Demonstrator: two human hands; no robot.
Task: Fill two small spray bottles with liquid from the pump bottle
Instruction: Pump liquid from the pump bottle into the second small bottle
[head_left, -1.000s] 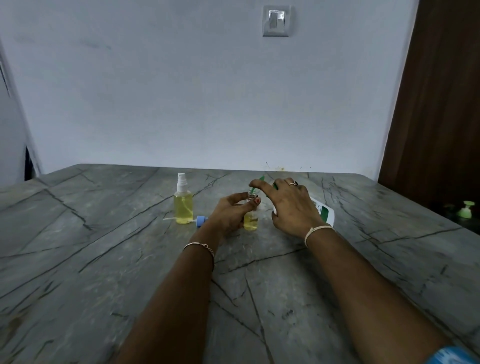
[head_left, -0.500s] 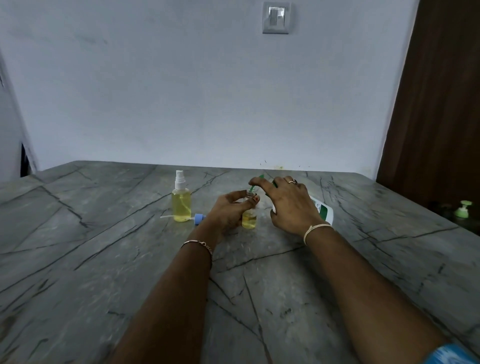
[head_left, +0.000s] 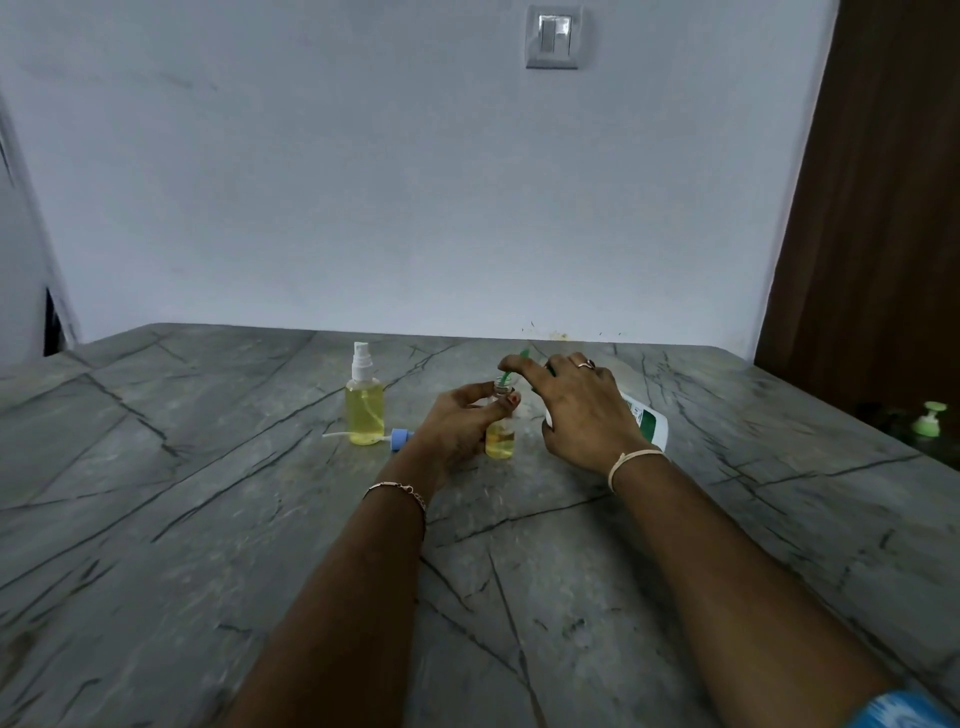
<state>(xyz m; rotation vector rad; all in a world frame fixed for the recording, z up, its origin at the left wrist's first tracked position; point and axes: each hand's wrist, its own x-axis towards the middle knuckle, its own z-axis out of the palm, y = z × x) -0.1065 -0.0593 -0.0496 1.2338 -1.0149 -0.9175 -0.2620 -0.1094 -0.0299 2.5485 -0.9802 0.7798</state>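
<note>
My left hand (head_left: 460, 422) grips an uncapped small spray bottle (head_left: 500, 439), upright on the table and part full of yellow liquid. My right hand (head_left: 582, 410) lies over the white pump bottle (head_left: 647, 423), which is tilted toward the small bottle; its green nozzle (head_left: 514, 364) sits over the open neck. A second small spray bottle (head_left: 364, 402), capped with a white sprayer and nearly full of yellow liquid, stands to the left. A loose blue-collared sprayer top (head_left: 397, 438) with its white tube lies beside it.
The grey marble table (head_left: 208, 519) runs back to a white wall. A brown door is at the right, with a small green pump dispenser (head_left: 927, 418) low beside it. A wall switch (head_left: 555, 36) is high on the wall.
The view has shifted slightly. My right hand's fingers have pressed lower over the pump head. The left hand has kept its hold on the small bottle.
</note>
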